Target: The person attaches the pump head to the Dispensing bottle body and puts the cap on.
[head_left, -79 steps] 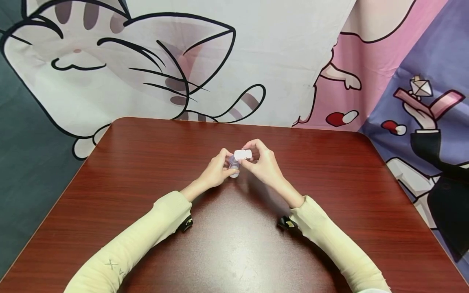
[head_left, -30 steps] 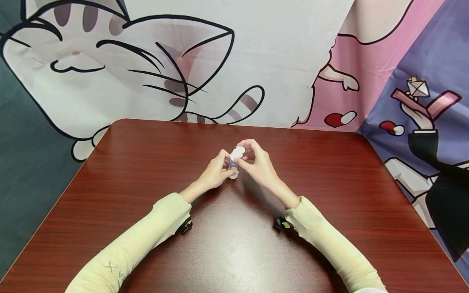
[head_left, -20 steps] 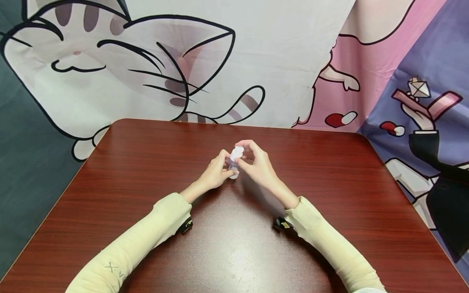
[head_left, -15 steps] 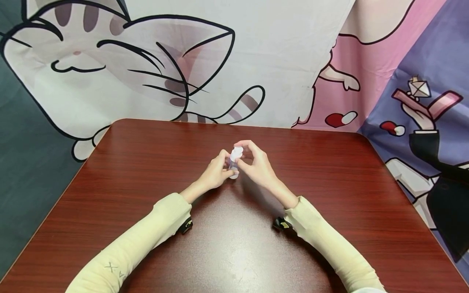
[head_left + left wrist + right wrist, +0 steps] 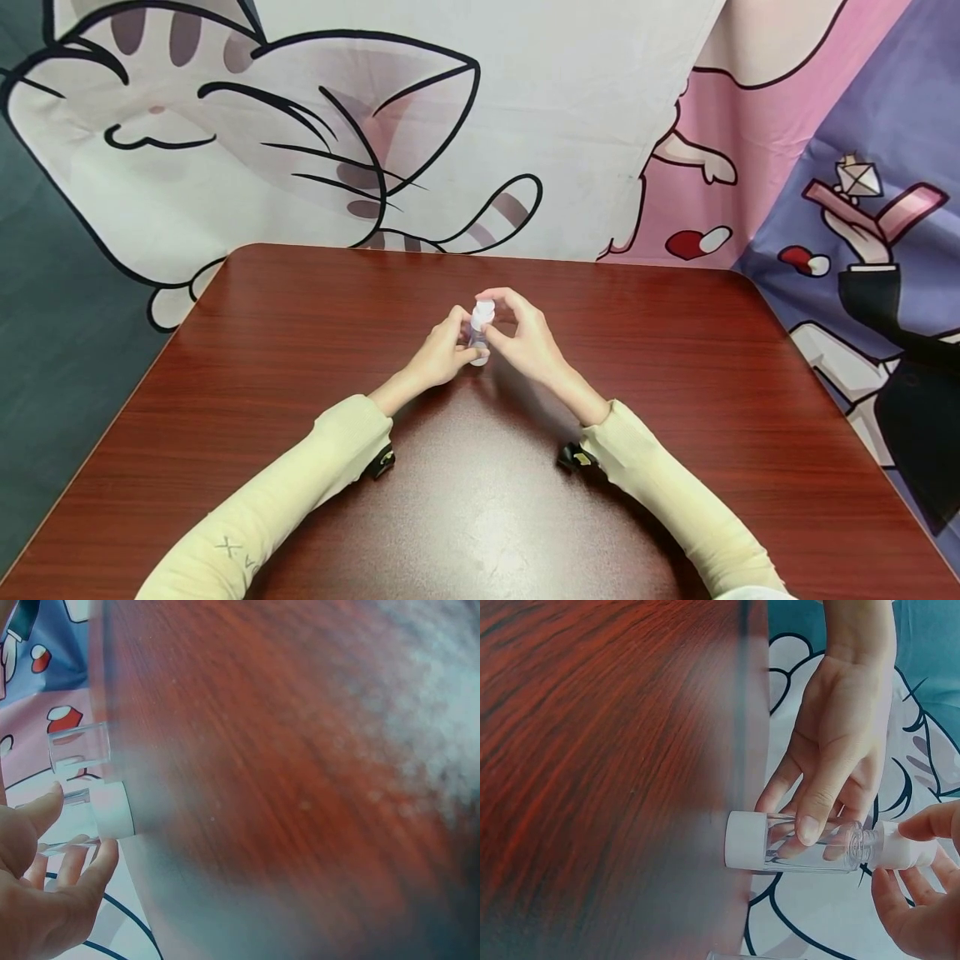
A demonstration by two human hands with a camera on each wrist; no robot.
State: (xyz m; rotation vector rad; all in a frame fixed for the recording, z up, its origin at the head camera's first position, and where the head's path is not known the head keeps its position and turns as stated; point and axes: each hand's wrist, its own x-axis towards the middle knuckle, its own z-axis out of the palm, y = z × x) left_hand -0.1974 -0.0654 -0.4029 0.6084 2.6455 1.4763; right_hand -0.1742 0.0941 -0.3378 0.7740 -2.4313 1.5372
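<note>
A small clear bottle (image 5: 810, 844) with a white base (image 5: 745, 840) stands upright on the table. My left hand (image 5: 438, 348) grips its clear body, thumb on one side and fingers behind. Above it, my right hand (image 5: 532, 333) pinches a white top (image 5: 904, 846) between thumb and fingers. The top is in line with the bottle, right at the threaded neck (image 5: 862, 846), and some threads still show. In the left wrist view a clear cap (image 5: 79, 748) stands beside the bottle; from the head it is hidden by my right hand.
The red-brown wooden table (image 5: 300, 308) has rounded far corners. A cloth with cartoon drawings (image 5: 585, 125) hangs directly behind its far edge. Black wrist cameras (image 5: 381, 461) sit under both sleeves, close over the tabletop.
The white top was lying sideways over the neck; it has swung upright, in line with the bottle. My right hand has shifted slightly left with it. The left hand keeps its hold.
</note>
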